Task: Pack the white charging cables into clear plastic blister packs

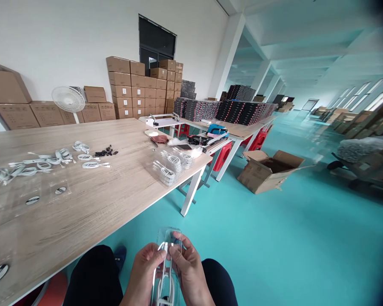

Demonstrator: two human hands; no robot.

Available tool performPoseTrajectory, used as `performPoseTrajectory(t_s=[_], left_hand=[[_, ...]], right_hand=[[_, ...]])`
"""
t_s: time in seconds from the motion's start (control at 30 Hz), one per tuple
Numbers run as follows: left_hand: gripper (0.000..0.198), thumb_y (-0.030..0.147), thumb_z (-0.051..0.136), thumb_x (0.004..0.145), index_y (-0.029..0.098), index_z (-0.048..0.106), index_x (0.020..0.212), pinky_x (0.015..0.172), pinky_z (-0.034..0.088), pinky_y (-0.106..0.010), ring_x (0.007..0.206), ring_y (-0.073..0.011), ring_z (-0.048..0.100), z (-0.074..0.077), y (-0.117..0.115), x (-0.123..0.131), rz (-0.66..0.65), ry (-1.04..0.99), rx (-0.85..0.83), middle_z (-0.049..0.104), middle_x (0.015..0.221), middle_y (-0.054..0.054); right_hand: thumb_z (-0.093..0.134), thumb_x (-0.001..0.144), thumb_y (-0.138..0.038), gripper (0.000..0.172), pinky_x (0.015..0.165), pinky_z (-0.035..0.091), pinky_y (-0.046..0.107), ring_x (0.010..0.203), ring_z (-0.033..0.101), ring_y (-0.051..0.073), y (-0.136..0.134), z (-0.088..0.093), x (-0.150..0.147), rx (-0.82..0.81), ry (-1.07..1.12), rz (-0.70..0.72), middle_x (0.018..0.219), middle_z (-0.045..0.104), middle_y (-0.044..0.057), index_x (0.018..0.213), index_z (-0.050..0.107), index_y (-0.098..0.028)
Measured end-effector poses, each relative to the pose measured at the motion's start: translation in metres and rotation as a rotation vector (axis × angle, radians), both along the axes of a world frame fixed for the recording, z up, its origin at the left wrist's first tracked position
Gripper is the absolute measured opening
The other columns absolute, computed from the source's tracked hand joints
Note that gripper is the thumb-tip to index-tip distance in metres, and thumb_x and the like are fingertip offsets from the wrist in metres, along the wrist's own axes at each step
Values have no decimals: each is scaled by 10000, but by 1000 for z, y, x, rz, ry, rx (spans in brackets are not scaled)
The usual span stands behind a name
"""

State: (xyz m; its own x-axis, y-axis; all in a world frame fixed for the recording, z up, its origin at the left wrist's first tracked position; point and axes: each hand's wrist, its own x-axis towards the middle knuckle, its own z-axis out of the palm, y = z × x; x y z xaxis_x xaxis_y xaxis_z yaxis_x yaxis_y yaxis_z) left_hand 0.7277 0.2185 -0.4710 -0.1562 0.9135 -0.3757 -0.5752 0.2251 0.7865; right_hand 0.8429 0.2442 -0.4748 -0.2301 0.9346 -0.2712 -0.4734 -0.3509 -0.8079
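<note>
Over my lap, beyond the table's edge, both hands hold a clear plastic package with a white cable point(166, 280) coiled inside it. My left hand point(146, 265) grips its left side, thumb pressed near one white connector. Opposite it, my right hand point(189, 264) pinches the right side, its thumb by the cable's upper end and its forefinger behind the clear top. The fingers behind the package are partly hidden. On the table lie loose white cables point(55, 158) and a small heap of black pieces point(107, 151). Several packed cables point(168, 168) sit in clear packages near the right corner.
Clear packages with oval black-and-white labels point(32, 199) lie along the wooden table point(115, 204). A white fan point(68, 100) and stacked cartons point(137, 91) stand behind it. An open carton point(270, 170) rests on the green floor to the right. Black boxes point(242, 111) fill another table.
</note>
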Motion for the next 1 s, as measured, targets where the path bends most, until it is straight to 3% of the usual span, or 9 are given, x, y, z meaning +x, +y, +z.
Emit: performPoseTrajectory(t_s=[0.2,0.4,0.53,0.6,0.67,0.83,1.0], left_hand=[[404,470,871,611,172,599,602,502,348,-220,512,-88,457,-6,2,3,-11,19,-28,588,585,25],[347,426,872,659,180,627,667,536,410,-227,524,-98,514,-4,-1,2,-65,-199,-53,612,585,26],[280,362,864,694,200,640,740,647,489,-248,669,-133,613,4,-2,-7,6,-292,-59,666,710,19],[251,330,842,728,204,626,747,650,494,-241,699,-134,623,10,0,-14,42,-285,-23,660,728,23],[231,330,809,767,209,612,760,634,497,-243,676,-131,612,15,4,-21,91,-257,4,636,712,33],[213,333,769,821,211,595,804,688,516,-252,715,-131,646,21,11,-34,167,-207,56,647,760,27],[233,368,776,814,221,597,829,671,521,-260,718,-141,662,18,12,-36,167,-182,46,679,784,15]], right_hand=[[877,717,-420,583,575,367,265,580,501,113,-3,-1,2,-20,-44,-45,677,636,-45,1171,599,-180],[902,685,-401,602,578,399,249,629,539,121,-3,-1,3,-94,-2,-64,758,682,-17,1181,629,-196],[845,738,-477,595,693,493,315,844,653,212,-2,-2,4,-99,20,-51,968,744,56,1234,637,-223],[816,752,-533,582,761,511,334,913,671,235,-6,-5,5,-108,27,-32,960,752,61,1217,659,-221],[827,722,-560,583,772,514,324,862,676,217,-12,-11,5,-120,27,20,916,754,54,1172,690,-215],[919,565,-555,660,497,401,231,554,536,109,-22,-25,4,-47,-2,220,773,692,3,1105,716,-235],[894,595,-579,612,450,359,217,502,446,91,-20,-29,0,60,-86,202,601,582,-38,1045,719,-204]])
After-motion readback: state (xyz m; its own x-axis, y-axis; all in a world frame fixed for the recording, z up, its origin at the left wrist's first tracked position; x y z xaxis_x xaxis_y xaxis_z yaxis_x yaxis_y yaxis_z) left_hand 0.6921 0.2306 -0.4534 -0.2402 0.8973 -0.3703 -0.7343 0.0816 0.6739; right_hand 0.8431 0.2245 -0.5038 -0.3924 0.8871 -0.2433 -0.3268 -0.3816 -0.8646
